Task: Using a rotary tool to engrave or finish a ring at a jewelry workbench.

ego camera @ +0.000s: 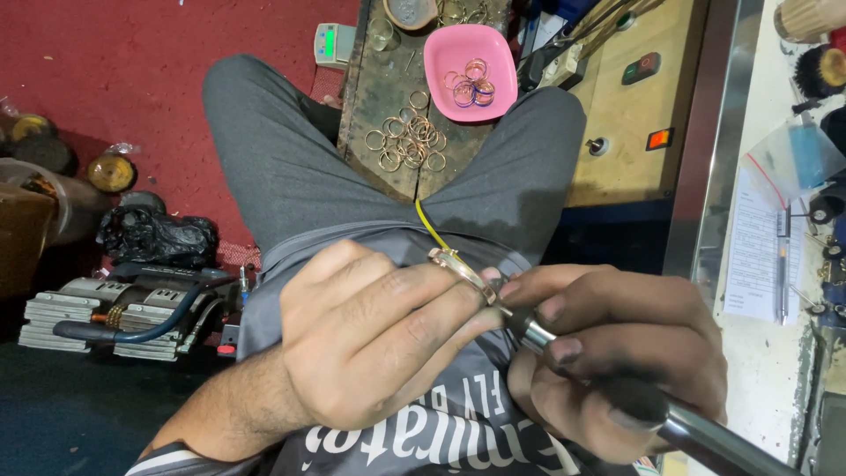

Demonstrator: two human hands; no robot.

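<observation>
Fingers of the left hand (370, 339) pinch a thin gold-coloured metal ring (460, 269) over the lap, while the right hand (608, 353) is wrapped around a dark metal rotary handpiece (617, 397), its tip touching the ring. Beyond the knees, a worn wooden bench (374, 79) carries loose rings (407, 141) and a pink plastic dish (441, 57) with more.

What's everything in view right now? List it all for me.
ring: one, gold-coloured, pinched in left hand fingertips
rotary handpiece: one, dark metal, gripped in right hand
loose rings: many, gold-coloured, on wooden bench
pink bowl: one, holds more rings, bench top
small scale: one, green display, left of bench
motor unit: one, grey, on floor at left
left hand: holds ring
right hand: holds handpiece
</observation>
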